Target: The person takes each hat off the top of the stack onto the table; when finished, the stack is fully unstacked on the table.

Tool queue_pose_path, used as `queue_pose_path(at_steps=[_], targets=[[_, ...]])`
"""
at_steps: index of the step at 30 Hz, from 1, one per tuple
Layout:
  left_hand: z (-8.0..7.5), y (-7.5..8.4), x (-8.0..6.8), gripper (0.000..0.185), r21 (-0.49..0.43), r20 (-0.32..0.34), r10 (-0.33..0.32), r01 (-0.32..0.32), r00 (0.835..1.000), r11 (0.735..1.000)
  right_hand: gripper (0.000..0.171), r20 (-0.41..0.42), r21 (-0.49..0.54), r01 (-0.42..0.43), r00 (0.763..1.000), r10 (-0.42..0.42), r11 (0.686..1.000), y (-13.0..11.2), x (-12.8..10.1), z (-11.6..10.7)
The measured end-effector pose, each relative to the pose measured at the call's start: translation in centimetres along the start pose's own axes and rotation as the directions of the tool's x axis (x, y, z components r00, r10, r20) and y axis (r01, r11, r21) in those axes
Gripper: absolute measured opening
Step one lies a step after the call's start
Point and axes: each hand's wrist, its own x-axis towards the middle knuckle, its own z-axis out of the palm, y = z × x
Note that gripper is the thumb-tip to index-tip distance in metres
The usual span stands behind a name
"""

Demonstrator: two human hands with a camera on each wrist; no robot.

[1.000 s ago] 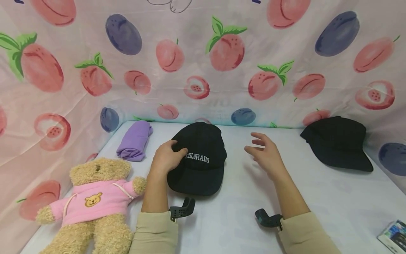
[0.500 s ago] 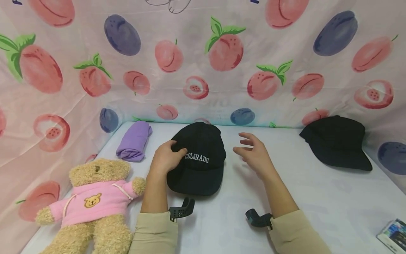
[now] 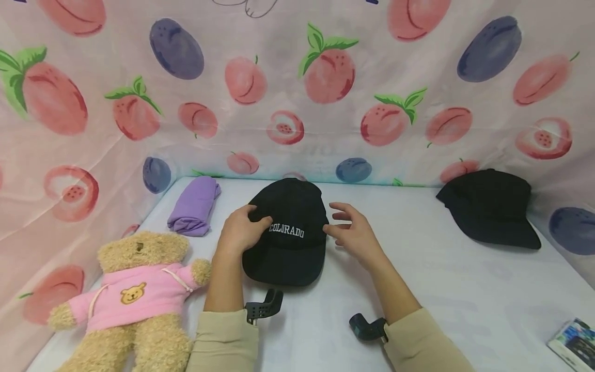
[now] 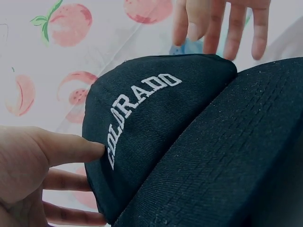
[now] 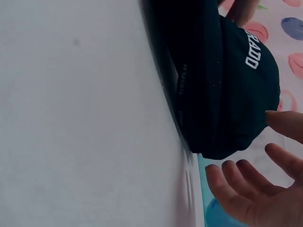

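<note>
A black baseball cap (image 3: 284,261) with white COLORADO lettering sits on the white surface, brim toward me. My left hand (image 3: 239,232) holds its left side. The left wrist view shows that thumb on the crown beside the first letter, with the other fingers (image 4: 71,215) at the cap's edge, their tips partly hidden. My right hand (image 3: 355,235) is at the cap's right side, its fingers spread and loosely bent. In the right wrist view its thumb (image 5: 286,124) is at the crown's edge; whether it touches I cannot tell. The other fingers (image 5: 227,189) stand apart from the cap.
A teddy bear (image 3: 135,294) in a pink top lies at the left, close to my left forearm. Behind it is a folded purple cloth (image 3: 194,206). A second black cap (image 3: 492,212) rests at the far right. A small printed box (image 3: 575,345) lies near the right edge.
My right hand has moved left, up to the cap's right side. The left hand stays at the cap, and the cap keeps its place.
</note>
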Motion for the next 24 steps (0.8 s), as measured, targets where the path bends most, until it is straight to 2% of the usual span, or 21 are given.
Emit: queue_pose_path(at_steps=[13, 24], targets=[[0.0, 0.0, 0.1, 0.066, 0.009, -0.001, 0.000, 0.000, 1.000, 1.000, 0.065, 0.079, 0.071, -0.069, 0.995, 0.064, 0.995, 0.2, -0.1, 1.6], [-0.1, 0.1, 0.2, 0.065, 0.027, -0.015, -0.008, 0.008, 1.000, 1.000, 0.066, 0.036, 0.100, -0.042, 0.999, 0.039, 0.994, 0.3, 0.0, 2.2]])
